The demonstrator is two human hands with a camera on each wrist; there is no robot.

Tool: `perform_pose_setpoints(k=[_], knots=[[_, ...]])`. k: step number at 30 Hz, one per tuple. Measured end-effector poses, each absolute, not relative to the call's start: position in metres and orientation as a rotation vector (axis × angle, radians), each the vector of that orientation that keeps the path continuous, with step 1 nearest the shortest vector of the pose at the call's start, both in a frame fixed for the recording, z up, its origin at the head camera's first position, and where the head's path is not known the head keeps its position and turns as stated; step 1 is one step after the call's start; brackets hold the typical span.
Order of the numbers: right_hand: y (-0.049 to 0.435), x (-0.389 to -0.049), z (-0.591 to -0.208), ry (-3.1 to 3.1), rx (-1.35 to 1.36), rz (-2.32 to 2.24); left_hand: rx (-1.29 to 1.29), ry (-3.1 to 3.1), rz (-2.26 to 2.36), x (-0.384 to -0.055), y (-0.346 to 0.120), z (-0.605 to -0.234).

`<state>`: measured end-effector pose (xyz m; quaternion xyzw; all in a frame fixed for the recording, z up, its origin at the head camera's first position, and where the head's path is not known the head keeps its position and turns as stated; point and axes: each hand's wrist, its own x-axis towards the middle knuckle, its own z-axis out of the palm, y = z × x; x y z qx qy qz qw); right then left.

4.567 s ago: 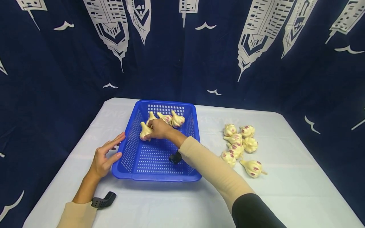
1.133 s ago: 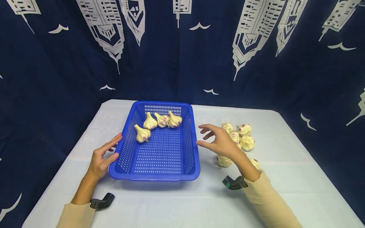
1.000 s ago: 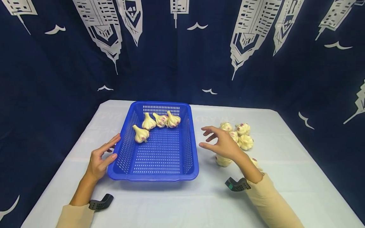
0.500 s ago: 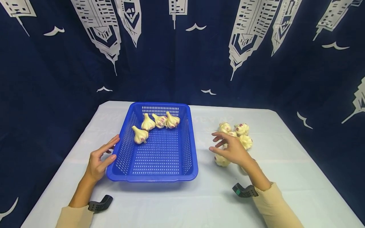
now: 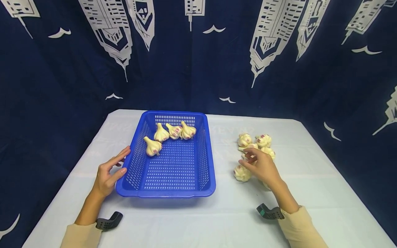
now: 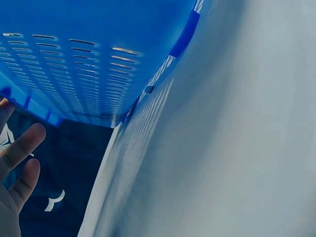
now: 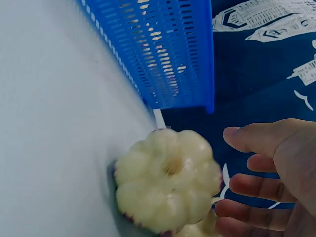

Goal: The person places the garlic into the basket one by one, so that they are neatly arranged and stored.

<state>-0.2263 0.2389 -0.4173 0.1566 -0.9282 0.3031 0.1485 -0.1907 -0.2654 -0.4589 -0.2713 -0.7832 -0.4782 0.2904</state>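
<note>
My left hand [image 5: 107, 174] rests against the left rim of a blue perforated plastic basket [image 5: 164, 194], its fingers fairly straight. Inside the basket lie several garlic bulbs [image 5: 153, 147], grouped toward the back left. To the right, my right hand [image 5: 263, 167] hovers over a cluster of loose garlic bulbs [image 5: 242, 173], partly hiding some of them. In the right wrist view, its fingers [image 7: 254, 133] are spread and lightly bent beside a garlic bulb [image 7: 168, 182], with a gap between. The left wrist view shows left-hand fingers [image 6: 27, 140] below the basket's slotted wall [image 6: 84, 59].
A white-covered table [image 5: 186, 224] carries everything. Behind it hangs a dark blue cloth [image 5: 198, 69] with white building prints. Dark straps with a camera [image 5: 109, 221] sit on both wrists.
Earlier, my right hand gripped a garlic bulb inside the basket. That bulb now lies there released, and the hand has moved right, over the loose bulbs. My left hand has stayed at the rim.
</note>
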Motion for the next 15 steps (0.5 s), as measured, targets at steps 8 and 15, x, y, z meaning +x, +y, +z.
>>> perform_pose_setpoints(k=[8, 15], knots=[[0.2436, -0.225, -0.4241, -2.696, 0.41, 0.801, -0.71, -2.105, -1.276, -0.1912, -0.2648, -0.4588], [0.2413, -0.2241, -0.4283, -2.702, 0.413, 0.772, -0.716, -2.101, -1.269, -0.191, -0.2658, -0.4586]])
